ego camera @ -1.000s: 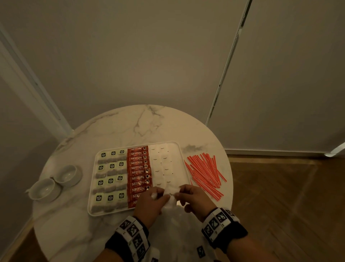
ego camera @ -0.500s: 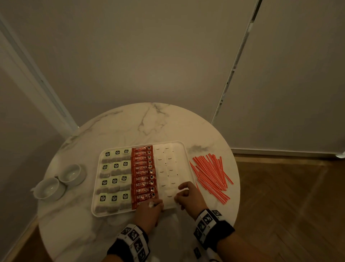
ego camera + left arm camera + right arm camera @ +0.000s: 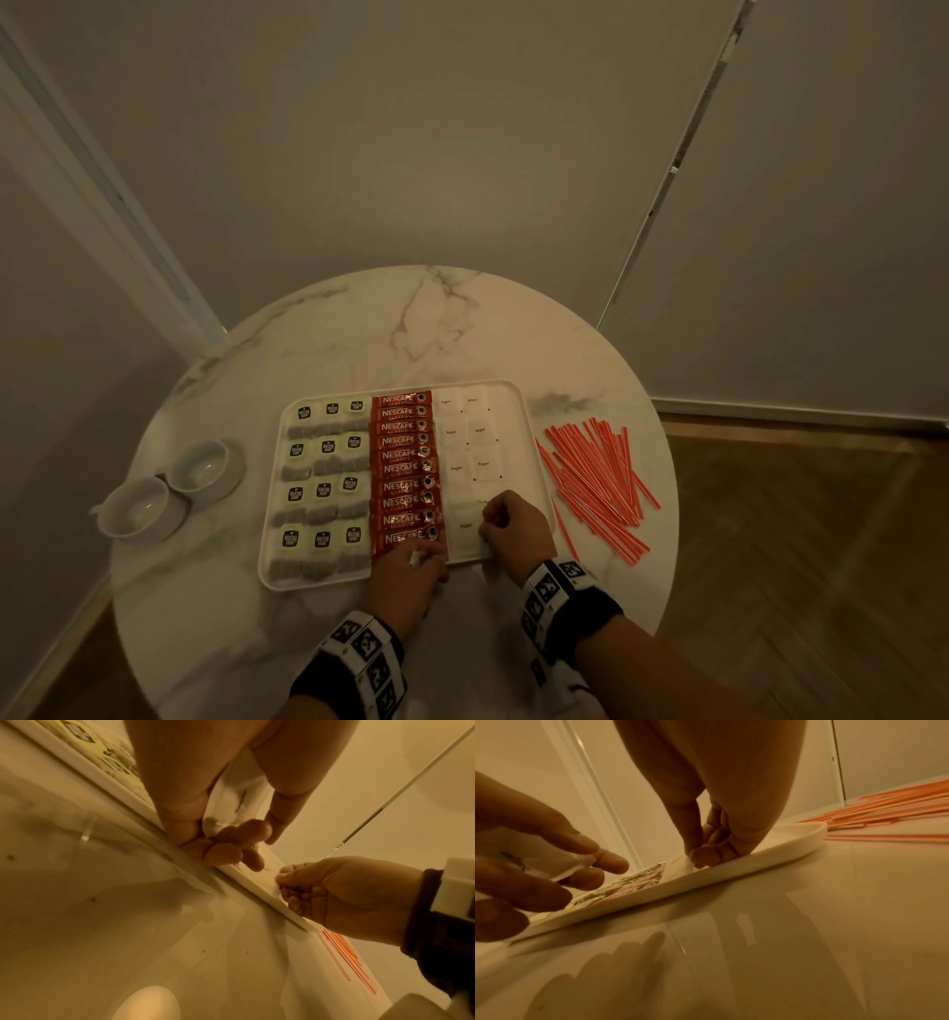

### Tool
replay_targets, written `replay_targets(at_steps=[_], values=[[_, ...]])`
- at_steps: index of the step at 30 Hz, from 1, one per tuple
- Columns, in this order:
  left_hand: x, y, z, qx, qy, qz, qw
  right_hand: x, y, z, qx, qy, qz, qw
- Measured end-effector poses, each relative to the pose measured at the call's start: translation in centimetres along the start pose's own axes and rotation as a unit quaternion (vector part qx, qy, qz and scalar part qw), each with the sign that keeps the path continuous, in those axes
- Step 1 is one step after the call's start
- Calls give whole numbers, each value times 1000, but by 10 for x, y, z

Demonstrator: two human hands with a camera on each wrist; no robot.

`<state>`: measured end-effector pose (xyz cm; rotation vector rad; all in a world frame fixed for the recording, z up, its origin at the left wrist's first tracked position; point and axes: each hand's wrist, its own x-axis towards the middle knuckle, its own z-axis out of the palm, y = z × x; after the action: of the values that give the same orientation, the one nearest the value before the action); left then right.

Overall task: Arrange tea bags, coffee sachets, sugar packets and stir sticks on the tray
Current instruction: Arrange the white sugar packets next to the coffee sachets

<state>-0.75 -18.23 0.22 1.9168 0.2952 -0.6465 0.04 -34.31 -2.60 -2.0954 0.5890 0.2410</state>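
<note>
The white tray point(image 3: 308, 586) holds tea bags point(image 3: 323, 493) on its left, red coffee sachets point(image 3: 405, 470) down the middle and white sugar packets point(image 3: 464, 452) on its right. Red stir sticks point(image 3: 595, 478) lie loose on the table right of the tray. My left hand point(image 3: 411, 565) sits at the tray's near edge, its fingers curled round spare sugar packets point(image 3: 236, 801). My right hand point(image 3: 513, 529) pinches one sugar packet point(image 3: 680, 866) low over the tray's near right corner. Whether that packet touches the tray is hidden by the fingers.
Two small white cups point(image 3: 169, 488) stand at the left of the round marble table point(image 3: 411, 329). Walls close in behind the table, and wooden floor point(image 3: 796, 539) lies beyond its right edge. The stir sticks reach almost to that edge.
Both hands came down from above the tray to its near edge. The right hand drew a sugar packet away from the left hand and lowered it to the near right corner.
</note>
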Motion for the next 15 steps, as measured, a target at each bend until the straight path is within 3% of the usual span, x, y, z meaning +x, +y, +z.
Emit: replay_targets(at_steps=[4, 9, 15], values=[[2, 3, 1, -18, -2, -18, 1000, 0, -2, 0, -42, -10, -12, 999], [5, 10, -2, -116, 5, -39, 992, 1, -5, -1, -74, 3, -16, 997], [3, 28, -6, -196, -36, -31, 979, -4, -9, -28, -23, 19, -31, 999]])
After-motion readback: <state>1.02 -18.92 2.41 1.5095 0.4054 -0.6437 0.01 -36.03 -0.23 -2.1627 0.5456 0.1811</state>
